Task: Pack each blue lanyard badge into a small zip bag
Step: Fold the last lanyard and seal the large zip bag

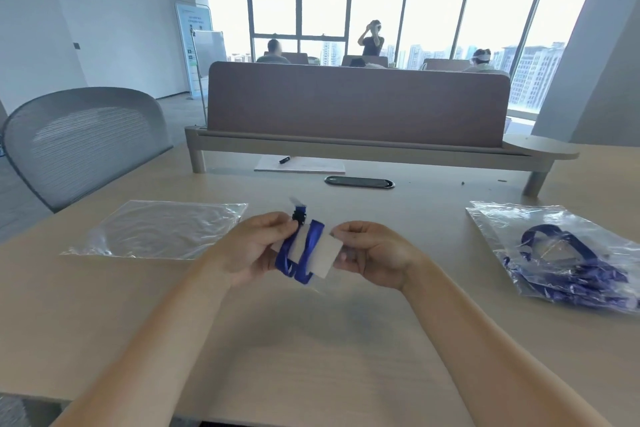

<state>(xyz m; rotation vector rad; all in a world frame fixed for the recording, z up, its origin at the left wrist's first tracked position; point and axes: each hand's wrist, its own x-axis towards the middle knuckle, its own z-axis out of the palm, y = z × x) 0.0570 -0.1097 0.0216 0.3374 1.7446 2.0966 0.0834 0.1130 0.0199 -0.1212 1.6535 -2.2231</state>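
Between your two hands, over the middle of the desk [311,350], is the lanyard badge [306,255]. Your left hand [254,250] has its fingers curled round the strap end, with the fingertips up by the black plastic clip [298,217]. Your right hand [372,253] pinches the opposite edge of the card [325,253] between thumb and bent fingers, so both hands are clamped on the same piece.

The card is a pale, matte rectangle with square corners, tilted down toward the right. The strap [313,236] is a flat, glossy ribbon of deep blue, wound across the card in two or three bands that loop under its lower edge. A faint sheen by your right fingertips may be a clear sleeve, though the blur makes that hard to confirm.

To your left, a flat stack of empty zip bags [156,229] lies on the light wood-grain desk, clear, thin and slightly rippled. To your right, well apart from your hands, the filled bags [568,260] lie in a crinkled heap, with blue ribbon coiled inside the film.

Farther back lie a dark oval cable port [359,182] and a white notepad [301,166] with a black pen [284,160] on it, under a brown fabric divider [356,104]. A grey mesh chair [86,142] stands at the left.
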